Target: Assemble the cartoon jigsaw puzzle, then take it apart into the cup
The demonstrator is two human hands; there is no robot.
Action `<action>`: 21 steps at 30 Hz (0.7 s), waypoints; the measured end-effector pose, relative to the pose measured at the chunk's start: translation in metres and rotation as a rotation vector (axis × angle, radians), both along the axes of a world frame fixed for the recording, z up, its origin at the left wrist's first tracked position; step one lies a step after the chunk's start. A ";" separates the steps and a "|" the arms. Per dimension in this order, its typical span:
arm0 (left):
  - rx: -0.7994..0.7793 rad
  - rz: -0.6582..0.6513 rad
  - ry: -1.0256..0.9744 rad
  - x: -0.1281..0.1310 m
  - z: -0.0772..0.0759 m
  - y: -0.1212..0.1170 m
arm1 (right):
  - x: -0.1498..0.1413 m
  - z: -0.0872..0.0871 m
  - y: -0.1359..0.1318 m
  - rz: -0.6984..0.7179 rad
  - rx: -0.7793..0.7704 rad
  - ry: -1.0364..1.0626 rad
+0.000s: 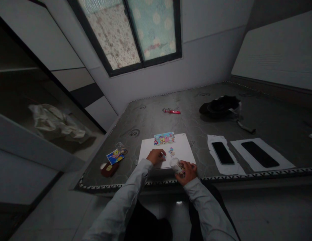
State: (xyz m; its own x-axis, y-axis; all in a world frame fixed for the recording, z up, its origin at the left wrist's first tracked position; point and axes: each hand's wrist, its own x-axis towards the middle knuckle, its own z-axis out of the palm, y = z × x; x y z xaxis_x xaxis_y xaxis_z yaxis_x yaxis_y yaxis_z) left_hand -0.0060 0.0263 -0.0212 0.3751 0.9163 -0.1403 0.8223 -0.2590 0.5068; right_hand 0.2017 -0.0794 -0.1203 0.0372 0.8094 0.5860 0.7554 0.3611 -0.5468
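Note:
My right hand is closed round a clear plastic jar, tilted, with small colourful pieces inside it. My left hand is closed in a pinch over a white board, and a small blue-and-white puzzle piece shows at its fingertips. Between the hands and a little farther off, a small cluster of puzzle pieces lies on the board. At the board's far edge rests a cartoon picture card.
To the left lie a blue picture card, a clear container and a brown case. On the right, two phones rest on white sheets. Farther back are a red packet and a dark cap.

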 end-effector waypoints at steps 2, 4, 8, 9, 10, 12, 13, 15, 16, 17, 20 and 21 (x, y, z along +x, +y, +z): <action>0.006 0.004 0.007 0.002 0.000 0.001 | 0.000 0.001 0.000 0.001 -0.010 -0.005; 0.017 0.007 -0.001 0.003 0.000 0.001 | 0.000 0.002 -0.001 -0.001 -0.020 -0.002; 0.015 0.001 -0.034 0.000 0.000 -0.003 | 0.000 0.003 -0.002 0.003 -0.031 0.010; 0.013 0.004 -0.056 -0.001 0.001 -0.005 | 0.000 0.004 -0.002 0.004 -0.030 0.010; 0.017 0.013 -0.088 -0.001 0.002 -0.008 | 0.000 0.004 -0.002 0.004 -0.030 0.009; 0.047 0.040 -0.176 0.001 0.010 -0.015 | 0.000 0.005 -0.002 0.009 -0.034 0.010; 0.068 0.048 -0.224 0.003 0.016 -0.019 | 0.000 0.005 -0.002 0.011 -0.038 0.013; 0.099 0.008 -0.301 0.010 0.029 -0.027 | 0.000 0.004 -0.002 0.013 -0.047 0.018; 0.091 -0.046 -0.324 0.014 0.036 -0.031 | 0.000 0.002 -0.001 0.012 -0.047 0.018; 0.073 -0.107 -0.328 0.019 0.043 -0.035 | 0.001 0.001 -0.001 0.009 -0.041 0.015; 0.095 -0.240 -0.241 0.034 0.057 -0.042 | 0.003 -0.004 0.002 0.013 -0.005 -0.014; 0.101 -0.253 -0.200 0.038 0.059 -0.044 | 0.003 -0.005 0.002 0.017 0.002 -0.026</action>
